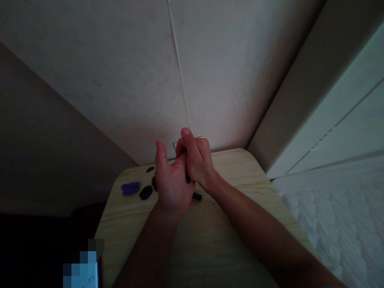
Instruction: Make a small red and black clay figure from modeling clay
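Observation:
My two hands meet above the far half of a small light wooden table point(240, 176). My right hand point(196, 158) is curled closed, fingers folded over a small dark thing that shows between the hands; what it is I cannot make out. My left hand point(169, 180) is pressed against the right one, thumb up, its fingers tucked under the right hand's fingers. On the table just left of my hands lie a dark oval piece point(145, 192), a crumpled purple piece point(130, 188) and a small dark bit point(150, 169). Another dark piece point(197, 196) lies under my wrists.
The table stands against a pale wall point(180, 72) in a corner. A white textured surface, like bedding point(339, 224), lies to the right, with a white panel point(339, 120) above it. The area to the left of the table is dark.

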`<control>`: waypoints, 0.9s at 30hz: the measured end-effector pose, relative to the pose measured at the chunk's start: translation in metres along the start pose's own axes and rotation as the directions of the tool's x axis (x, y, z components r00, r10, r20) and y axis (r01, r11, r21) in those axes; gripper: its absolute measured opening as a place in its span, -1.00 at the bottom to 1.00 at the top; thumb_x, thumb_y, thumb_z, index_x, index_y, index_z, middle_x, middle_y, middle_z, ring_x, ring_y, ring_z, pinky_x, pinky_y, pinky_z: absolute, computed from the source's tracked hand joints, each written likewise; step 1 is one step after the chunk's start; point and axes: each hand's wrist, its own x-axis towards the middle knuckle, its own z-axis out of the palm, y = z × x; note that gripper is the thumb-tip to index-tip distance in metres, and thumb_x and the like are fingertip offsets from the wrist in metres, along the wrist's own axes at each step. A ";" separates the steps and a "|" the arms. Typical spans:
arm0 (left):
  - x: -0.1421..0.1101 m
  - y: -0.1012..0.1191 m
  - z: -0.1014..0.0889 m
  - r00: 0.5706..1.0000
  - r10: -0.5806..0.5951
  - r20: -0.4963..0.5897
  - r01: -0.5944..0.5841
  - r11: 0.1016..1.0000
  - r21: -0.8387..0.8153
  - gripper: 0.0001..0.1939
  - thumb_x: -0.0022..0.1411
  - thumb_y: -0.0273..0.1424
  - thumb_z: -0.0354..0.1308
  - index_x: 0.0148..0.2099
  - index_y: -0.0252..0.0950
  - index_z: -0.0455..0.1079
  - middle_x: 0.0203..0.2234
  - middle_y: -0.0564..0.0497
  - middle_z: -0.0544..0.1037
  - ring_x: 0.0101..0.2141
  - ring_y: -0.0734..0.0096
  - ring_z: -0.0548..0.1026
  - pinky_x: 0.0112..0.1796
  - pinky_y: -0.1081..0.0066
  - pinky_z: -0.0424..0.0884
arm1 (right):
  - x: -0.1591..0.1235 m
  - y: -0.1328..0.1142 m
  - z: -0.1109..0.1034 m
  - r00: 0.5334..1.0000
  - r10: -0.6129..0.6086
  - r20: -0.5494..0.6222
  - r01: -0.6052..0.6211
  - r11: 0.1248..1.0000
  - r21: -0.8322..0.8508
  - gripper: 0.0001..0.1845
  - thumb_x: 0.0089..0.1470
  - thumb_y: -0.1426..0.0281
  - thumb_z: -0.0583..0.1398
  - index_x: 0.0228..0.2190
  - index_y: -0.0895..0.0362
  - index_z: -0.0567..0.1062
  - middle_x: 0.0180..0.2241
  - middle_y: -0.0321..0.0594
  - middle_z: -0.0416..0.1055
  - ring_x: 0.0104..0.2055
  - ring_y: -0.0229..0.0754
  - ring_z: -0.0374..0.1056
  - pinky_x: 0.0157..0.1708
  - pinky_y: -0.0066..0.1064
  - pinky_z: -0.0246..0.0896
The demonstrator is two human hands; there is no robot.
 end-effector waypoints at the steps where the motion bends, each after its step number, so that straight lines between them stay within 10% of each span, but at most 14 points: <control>1: 0.000 -0.001 0.001 1.000 0.005 -0.015 -0.005 1.000 -0.005 -0.14 0.30 0.29 -0.35 0.03 -0.24 0.50 -0.13 -0.15 0.58 0.24 0.02 0.40 0.15 0.13 0.42 | 0.000 -0.001 0.000 1.000 0.010 -0.012 -0.010 1.000 0.015 -0.21 0.42 -0.01 -0.11 -0.68 0.09 0.45 -0.70 -0.32 0.31 -0.58 -0.28 0.30 -0.46 -0.41 0.14; 10: 0.003 -0.008 0.004 0.990 0.113 -0.090 -0.120 0.989 -0.084 -0.22 0.29 0.29 -0.29 -0.08 -0.19 0.50 -0.17 -0.11 0.59 0.25 0.04 0.39 0.12 0.17 0.46 | -0.004 -0.012 0.002 0.987 -0.076 -0.139 0.064 0.994 -0.085 -0.29 0.45 0.14 -0.15 -0.67 0.07 0.36 -0.66 -0.27 0.35 -0.55 -0.22 0.30 -0.40 -0.32 0.14; 20: -0.002 -0.004 -0.002 0.977 0.214 0.006 -0.213 0.975 -0.071 -0.26 0.29 0.28 -0.19 0.02 -0.19 0.48 0.05 -0.12 0.54 0.36 0.05 0.23 0.16 0.19 0.42 | -0.007 -0.019 0.008 0.964 -0.232 -0.130 0.217 0.969 -0.116 -0.65 0.43 0.21 -0.09 -0.04 0.03 0.41 -0.03 -0.13 0.44 0.06 -0.04 0.33 0.09 -0.14 0.20; 27: -0.003 -0.001 0.001 0.977 0.214 0.014 -0.213 0.976 -0.039 -0.21 0.26 0.30 -0.25 0.12 -0.13 0.43 0.07 -0.10 0.52 0.36 0.07 0.23 0.19 0.16 0.39 | -0.009 -0.014 0.008 0.975 -0.170 -0.146 0.159 0.983 -0.088 -0.64 0.45 0.20 -0.08 0.09 0.00 0.37 -0.03 -0.14 0.40 0.05 -0.05 0.33 0.10 -0.15 0.22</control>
